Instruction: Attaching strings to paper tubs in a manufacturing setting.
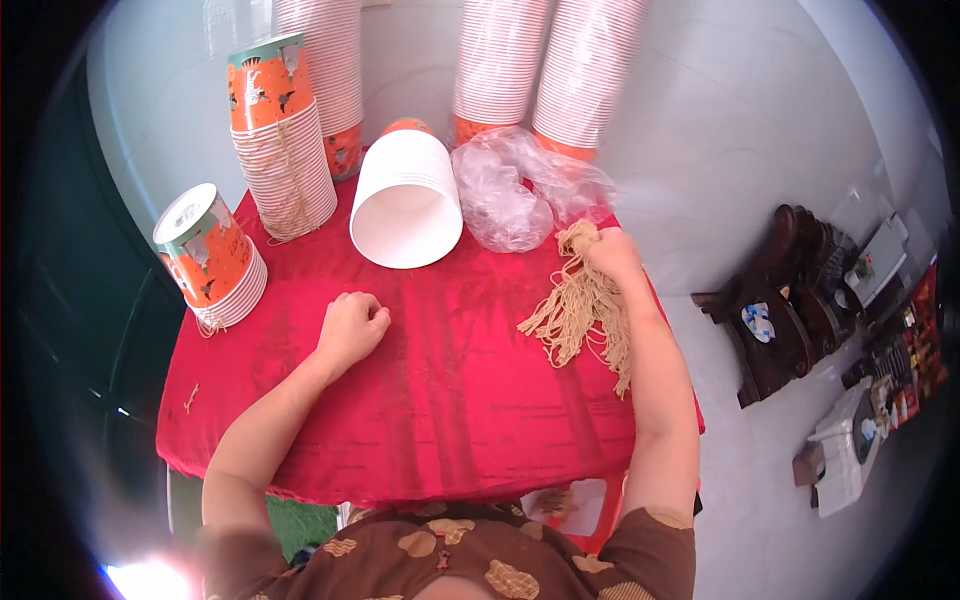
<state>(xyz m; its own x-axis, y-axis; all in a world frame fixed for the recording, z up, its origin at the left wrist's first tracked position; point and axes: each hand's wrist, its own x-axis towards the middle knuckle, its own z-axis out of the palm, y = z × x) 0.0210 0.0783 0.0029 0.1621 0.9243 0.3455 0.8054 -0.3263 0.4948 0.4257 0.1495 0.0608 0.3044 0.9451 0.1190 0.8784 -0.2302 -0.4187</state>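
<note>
Cord bundle [580, 310], in the right fingers [603, 248]: I log matt, fibrous, rough-looking twine. Bag [500, 195], just left of those fingers: thin, clear plastic, crinkled and glossy. Bucket [402, 165], ahead of the left fingers [372, 312]: smooth, paper-like, soft sheen. Table [460, 430], beneath both: cloth-covered, velvety-looking, creased. Chair [790, 245], far right of the right fingers: dark wood, polished.
</note>
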